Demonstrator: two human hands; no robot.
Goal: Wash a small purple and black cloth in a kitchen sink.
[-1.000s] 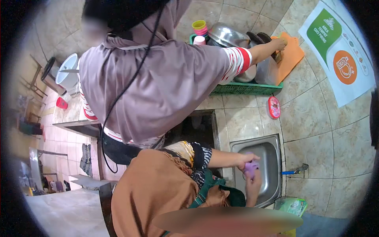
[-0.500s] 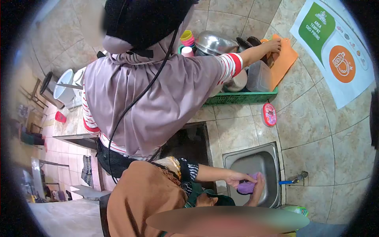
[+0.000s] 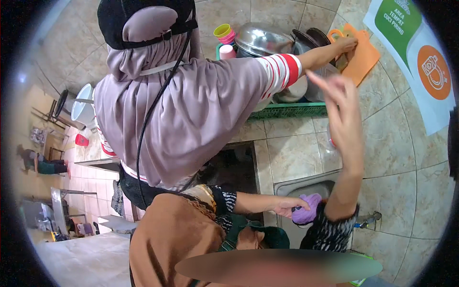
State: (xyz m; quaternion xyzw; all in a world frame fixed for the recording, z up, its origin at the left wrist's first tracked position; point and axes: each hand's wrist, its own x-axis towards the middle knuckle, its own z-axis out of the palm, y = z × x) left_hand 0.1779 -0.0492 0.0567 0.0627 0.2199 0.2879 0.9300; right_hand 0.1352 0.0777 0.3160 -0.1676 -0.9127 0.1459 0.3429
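Note:
My left hand (image 3: 290,207) comes in from the left over the sink (image 3: 291,186), its fingers closed round a rounded, crumpled purple bundle (image 3: 306,210) with a thin dark edge. What exactly the bundle is, I cannot make out. My right hand (image 3: 343,110) is raised between the bundle and the green crate (image 3: 287,112), blurred by motion. Its index finger is stretched out, the others loosely bent, and nothing shows in it. My right forearm and its black-and-white sleeve cover part of the sink.
A co-worker in lilac (image 3: 186,110) stands beyond me, one hand (image 3: 346,45) at an orange cutting board (image 3: 366,60). The crate holds a metal pan (image 3: 265,38) and cups (image 3: 223,32). A tap (image 3: 373,220) juts from the tiled wall beside the sink.
My right hand has left the purple bundle and swung up toward the crate. My left hand keeps hold of the bundle. The view has tilted slightly, and the co-worker's hand remains at the cutting board.

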